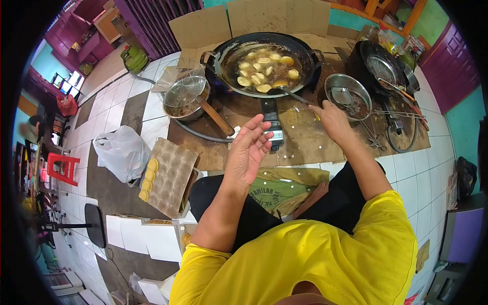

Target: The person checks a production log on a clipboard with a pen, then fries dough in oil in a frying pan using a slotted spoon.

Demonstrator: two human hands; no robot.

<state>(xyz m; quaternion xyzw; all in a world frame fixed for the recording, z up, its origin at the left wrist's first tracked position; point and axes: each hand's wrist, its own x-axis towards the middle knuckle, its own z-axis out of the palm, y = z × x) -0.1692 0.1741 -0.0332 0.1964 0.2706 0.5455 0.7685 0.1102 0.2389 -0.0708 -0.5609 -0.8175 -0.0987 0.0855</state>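
My right hand (331, 121) is closed around the handle of a spatula (296, 96). Its dark blade reaches into the near side of a large black wok (301, 47). Several pale yellow, half-moon pastries (256, 79) float in bubbling oil there, a few of them more golden. My left hand (249, 147) is raised in front of the wok, palm turned up and inward, fingers apart and holding nothing. Just beyond it is the black regulator-like stove fitting (272, 122) below the wok.
Left of the wok, a wire strainer with a wooden handle (216, 117) rests on a metal pot (190, 113). A metal bowl (351, 81) and a black pan (373, 58) stand at right. Uncooked pastries (147, 183) line a stained board (170, 178) near a white plastic bag (122, 153).
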